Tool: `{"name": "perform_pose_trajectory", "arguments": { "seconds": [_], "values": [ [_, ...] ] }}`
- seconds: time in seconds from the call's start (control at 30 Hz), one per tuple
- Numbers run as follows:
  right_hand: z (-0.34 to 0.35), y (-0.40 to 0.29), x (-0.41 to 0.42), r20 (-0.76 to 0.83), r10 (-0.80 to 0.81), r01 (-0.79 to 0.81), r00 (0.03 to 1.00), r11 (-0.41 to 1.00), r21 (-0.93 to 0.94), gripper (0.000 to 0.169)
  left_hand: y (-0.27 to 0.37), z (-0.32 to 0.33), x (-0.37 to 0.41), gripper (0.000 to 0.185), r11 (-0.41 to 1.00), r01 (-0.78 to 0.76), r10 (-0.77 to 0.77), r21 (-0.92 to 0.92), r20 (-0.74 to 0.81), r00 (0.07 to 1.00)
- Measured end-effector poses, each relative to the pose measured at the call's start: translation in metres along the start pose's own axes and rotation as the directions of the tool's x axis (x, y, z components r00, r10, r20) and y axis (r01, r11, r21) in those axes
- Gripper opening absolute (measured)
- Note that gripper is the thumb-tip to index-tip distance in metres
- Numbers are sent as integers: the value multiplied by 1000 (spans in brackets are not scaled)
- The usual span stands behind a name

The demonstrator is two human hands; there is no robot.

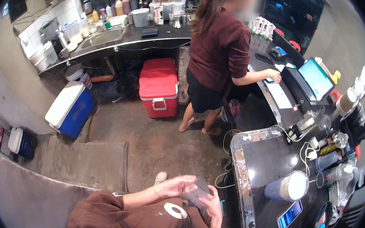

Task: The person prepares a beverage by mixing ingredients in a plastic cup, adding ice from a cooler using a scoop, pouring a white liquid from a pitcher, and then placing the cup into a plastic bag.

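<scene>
My left hand [179, 185] and my right hand [211, 204] are raised close together in front of my brown shirt. Between them is a thin, see-through piece of plastic [197, 193], perhaps a bag; it is blurred. The fingers of my right hand pinch its right side, while my left hand lies at its left edge, its grip too blurred to make out. To the right, on the dark counter [261, 154], stand a lidded plastic cup [294, 185] and, just below it, a phone [289, 215] with a lit screen.
A co-worker [219, 51] stands at the far counter by a laptop [316, 79], one hand over a phone. A red cooler [158, 87] and a blue cooler [74, 110] stand on the floor. Paper cups [347, 98] and white cables [305, 152] lie along the right counter. A sink [102, 37] is at the back left.
</scene>
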State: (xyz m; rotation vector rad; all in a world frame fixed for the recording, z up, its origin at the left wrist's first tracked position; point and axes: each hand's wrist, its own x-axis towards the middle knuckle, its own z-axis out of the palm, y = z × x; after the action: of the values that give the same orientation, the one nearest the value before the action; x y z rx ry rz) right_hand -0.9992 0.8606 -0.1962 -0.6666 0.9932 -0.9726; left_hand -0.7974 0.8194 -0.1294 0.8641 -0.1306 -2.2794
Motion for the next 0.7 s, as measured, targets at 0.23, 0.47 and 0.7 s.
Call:
{"name": "perform_pose_trajectory", "arguments": {
  "seconds": [0.23,0.47,0.7],
  "values": [
    [15,-14,19,-118,41,-44,992,999,-21,42,33,-12,-3,29,950,-213,251,-226,155,956],
    [48,-23,59,-133,-265,169,955,855,-490,22,38,-53,59,19,-306,-60,543,950,226,809],
    [49,7,141,-453,-82,-386,888,404,-829,24,72,-82,135,33,-551,107,255,828,45,966]
  ]
}}
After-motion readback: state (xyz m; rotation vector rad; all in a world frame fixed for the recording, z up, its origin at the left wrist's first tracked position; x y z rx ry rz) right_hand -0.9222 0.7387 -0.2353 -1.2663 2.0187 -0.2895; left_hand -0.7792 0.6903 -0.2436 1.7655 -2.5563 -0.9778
